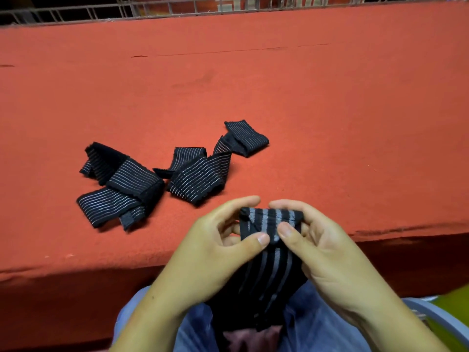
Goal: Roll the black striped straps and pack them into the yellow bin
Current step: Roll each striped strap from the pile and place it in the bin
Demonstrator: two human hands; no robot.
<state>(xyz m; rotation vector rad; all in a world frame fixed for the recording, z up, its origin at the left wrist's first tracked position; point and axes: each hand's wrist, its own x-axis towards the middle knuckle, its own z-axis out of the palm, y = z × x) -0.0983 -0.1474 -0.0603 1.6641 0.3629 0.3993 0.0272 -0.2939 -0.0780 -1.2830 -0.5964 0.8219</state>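
My left hand (215, 252) and my right hand (327, 250) both pinch the top end of a black striped strap (269, 270), held just off the table's near edge over my lap. The top end is folded over between my thumbs and fingers, and the rest hangs down between my wrists. Two loose, crumpled black striped straps lie on the red table: one at the left (121, 186), one in the middle (203, 174) stretching to a folded end (246, 138). A yellow-green surface (454, 306) shows at the lower right; I cannot tell whether it is the bin.
The red felt-covered table (304, 97) stretches far back to a metal railing (177, 8). Its near edge (406, 232) runs just beyond my hands. A grey curved rim (431, 316) sits by the yellow-green surface. A clear plastic sheet (198, 326) covers my lap.
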